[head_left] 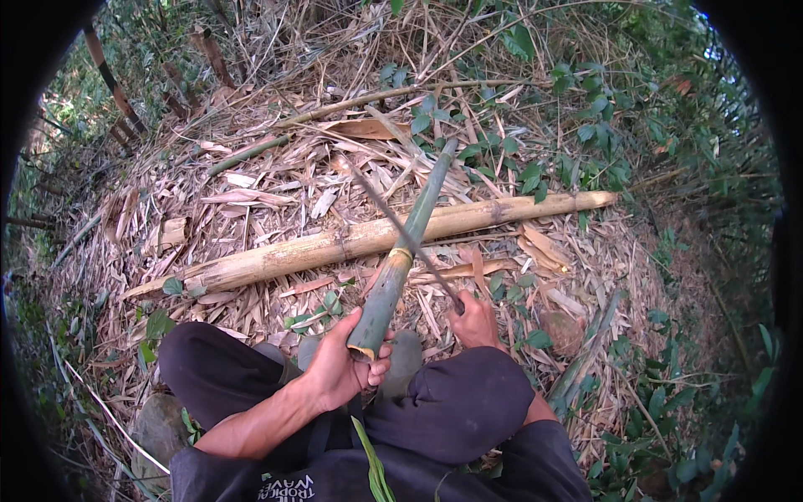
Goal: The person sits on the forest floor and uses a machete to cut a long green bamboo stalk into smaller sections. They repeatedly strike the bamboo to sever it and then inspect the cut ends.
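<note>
Person's squatting on the ground, dark trousers (456, 410) at the bottom of the shot with both knees up and a grey shoe (407, 360) poking out between them. The left hand (343, 368) comes in from the lower left and is wrapped tight around the cut end of a green bamboo stalk (401, 259), fingers curled round it and thumb on the near side, so it's a full grip and not a pinch. That stalk runs up and away from the hand, slightly to the right, and its far part lies across a thick dry yellow bamboo pole (351, 241) that stretches pretty much left to right over the litter. The right hand (475, 322) sits just past the right knee, closed around the handle of a long thin blade (401, 227). The blade angles up to the left and meets the green stalk right about where the stalk crosses the yellow pole; can't tell if the edge is actually biting in or just resting on it. Everything's on a bed of dry bamboo leaves and husks (251, 201), pale and papery, covering the whole ground. Further out there's a thinner greenish cane (251, 153) lying at the upper left, and leafy green undergrowth (585, 125) crowding in at the top right and along the right side.
</note>
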### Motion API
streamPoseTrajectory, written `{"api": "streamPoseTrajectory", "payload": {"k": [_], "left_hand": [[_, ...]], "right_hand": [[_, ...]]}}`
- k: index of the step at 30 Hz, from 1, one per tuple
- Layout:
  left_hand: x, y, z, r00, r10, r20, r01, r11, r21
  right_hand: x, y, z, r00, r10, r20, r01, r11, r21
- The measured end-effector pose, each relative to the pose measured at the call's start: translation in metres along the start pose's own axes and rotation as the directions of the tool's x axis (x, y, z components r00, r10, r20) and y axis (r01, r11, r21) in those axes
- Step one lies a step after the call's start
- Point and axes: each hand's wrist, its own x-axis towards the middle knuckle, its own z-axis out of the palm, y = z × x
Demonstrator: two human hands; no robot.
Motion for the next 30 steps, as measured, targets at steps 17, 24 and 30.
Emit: {"api": "streamPoseTrajectory", "payload": {"k": [17, 24, 30], "left_hand": [[-0.004, 0.003, 0.002, 0.998, 0.065, 0.005, -0.065, 0.998, 0.008], [-0.002, 0.005, 0.001, 0.999, 0.009, 0.044, -0.011, 0.998, 0.055], [-0.003, 0.002, 0.001, 0.995, -0.002, 0.097, 0.0, 1.0, 0.011]], "right_hand": [[-0.013, -0.014, 0.005, 0.956, -0.292, -0.025, 0.293, 0.956, 0.017], [-0.002, 0.005, 0.006, 0.998, -0.067, -0.001, 0.067, 0.997, -0.022], [0.001, -0.001, 0.008, 0.999, 0.038, 0.024, -0.039, 0.999, 0.022]]}}
